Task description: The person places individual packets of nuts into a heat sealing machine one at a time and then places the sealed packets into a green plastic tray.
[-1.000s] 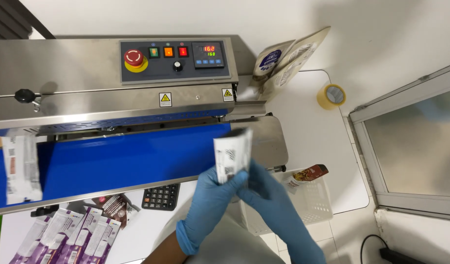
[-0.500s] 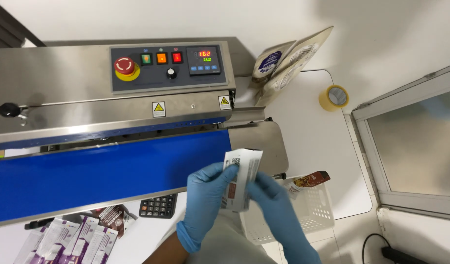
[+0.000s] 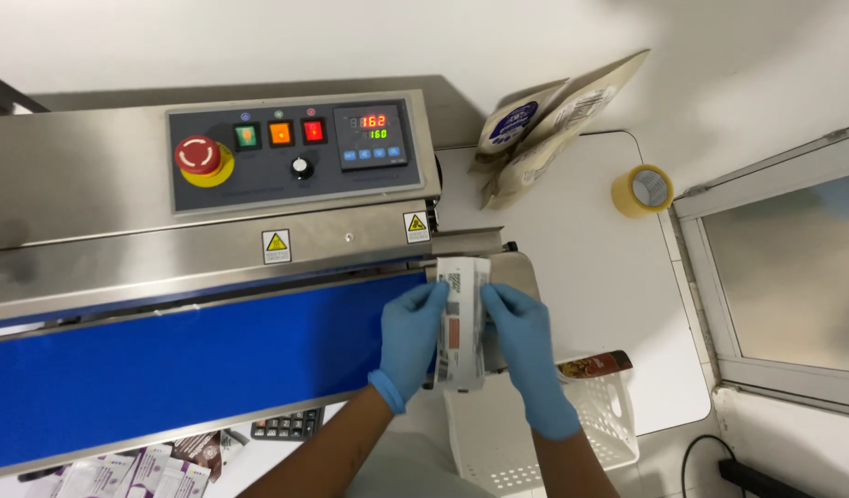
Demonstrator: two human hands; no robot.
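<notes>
You pinch a white packet (image 3: 461, 323) between the gloved fingers of your left hand (image 3: 410, 334) and right hand (image 3: 521, 346), its far end at the mouth of the sealing machine (image 3: 212, 231), not yet fed in, with more packets (image 3: 129, 466) lying near left.

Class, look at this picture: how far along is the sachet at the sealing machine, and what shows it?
Done: the sachet has been brought to the blue conveyor belt, its top at the sealer's slot. In hand: the left hand and right hand pinch its sides. Left: it is not yet released; more sachets lie below the belt.
</notes>
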